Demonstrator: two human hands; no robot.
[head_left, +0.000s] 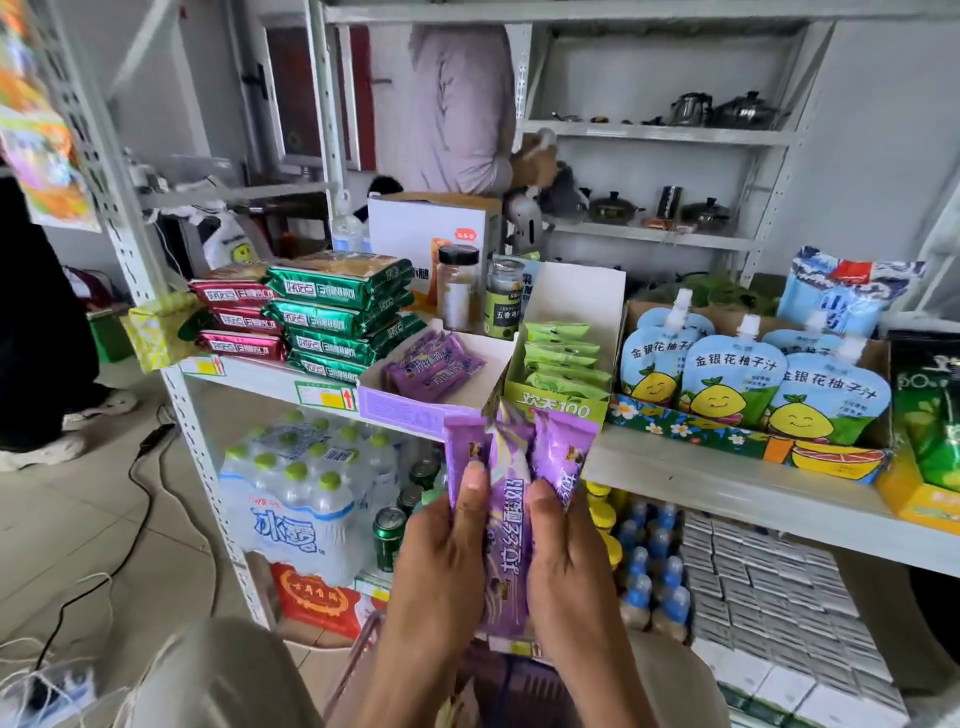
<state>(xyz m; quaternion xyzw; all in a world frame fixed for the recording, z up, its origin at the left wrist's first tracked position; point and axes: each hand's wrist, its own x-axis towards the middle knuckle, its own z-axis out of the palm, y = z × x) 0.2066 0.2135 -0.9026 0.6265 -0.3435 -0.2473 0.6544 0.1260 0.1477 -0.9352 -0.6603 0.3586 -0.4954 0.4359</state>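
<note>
Holding purple packets (508, 519) in both hands below the shelf (727, 483).

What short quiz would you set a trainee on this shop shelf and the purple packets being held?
1. True or false: the left hand and the right hand both hold the purple snack packets.
2. The purple display box stands: A) left of the green display box; B) right of it; C) on the floor.
3. Fill in: the juice pouches with smiling fruit faces have ___ caps.
Key: 1 true; 2 A; 3 white.
</note>
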